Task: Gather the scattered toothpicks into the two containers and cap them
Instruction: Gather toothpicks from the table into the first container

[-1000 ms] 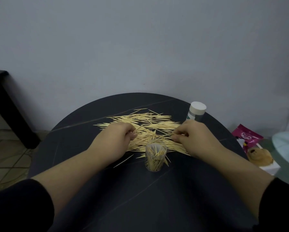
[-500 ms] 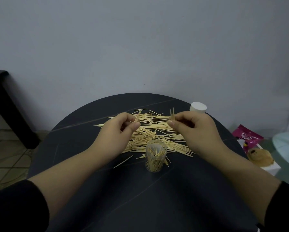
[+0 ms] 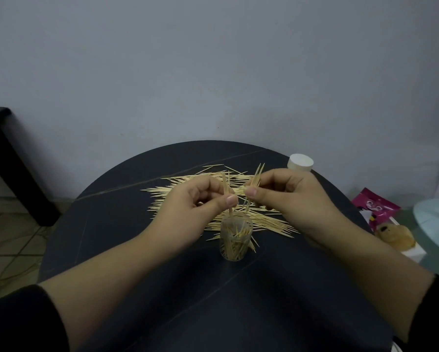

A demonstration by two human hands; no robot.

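fingers [image 3: 209, 185] of left hand [image 3: 200, 204], right hand [image 3: 287, 196] round toothpicks [image 3: 258, 174] by one open container [image 3: 235, 240]

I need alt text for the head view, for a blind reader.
The left hand and right hand each pinch a few toothpicks over an open clear container on a round dark table. More toothpicks lie scattered behind it, near a white cap.

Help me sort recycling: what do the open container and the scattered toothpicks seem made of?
The open container looks like clear, glossy plastic: its contents show through its wall. The scattered toothpicks look like pale, matte wood or bamboo; which one I cannot tell.
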